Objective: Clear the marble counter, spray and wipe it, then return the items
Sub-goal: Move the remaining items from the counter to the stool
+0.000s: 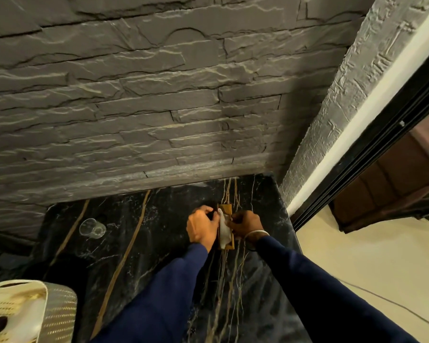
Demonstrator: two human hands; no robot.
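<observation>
A brown tissue box (226,209) with white tissue (224,229) sticking out of its top rests on the black marble counter (159,243) near the right end. My left hand (201,227) grips the box's left side. My right hand (245,225) holds its right side, a bangle on the wrist. Both hands cover most of the box. A clear plastic cup (92,228) lies on its side on the counter, well to the left.
A grey stone wall (159,107) backs the counter. A white woven basket (27,313) sits at the lower left. The counter's right edge (289,219) drops to a cream floor (369,256) beside a black door frame (369,157).
</observation>
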